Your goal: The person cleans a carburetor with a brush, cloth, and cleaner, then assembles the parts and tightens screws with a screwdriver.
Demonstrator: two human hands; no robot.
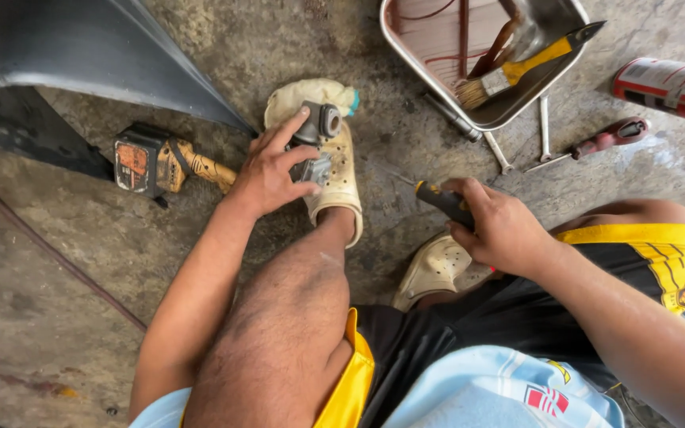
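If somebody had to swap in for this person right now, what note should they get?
Left hand: closed on a small grey metal part, held on top of the cream shoe.
Right hand: gripping a black-and-yellow screwdriver, tip pointing toward the part, not touching it.
Nearby: cordless tool on the floor to the left; metal tray with a paintbrush; wrenches beside it.
Done: part and screwdriver in hand.
Left: screwdriver not yet on the part.

The left hand (pixel 269 170) sits just left of frame centre, arm reaching up from the lower left, fingers curled in a closed grip, index extended. The right hand (pixel 497 226), right of centre, is a closed fist, forearm running to the lower right.
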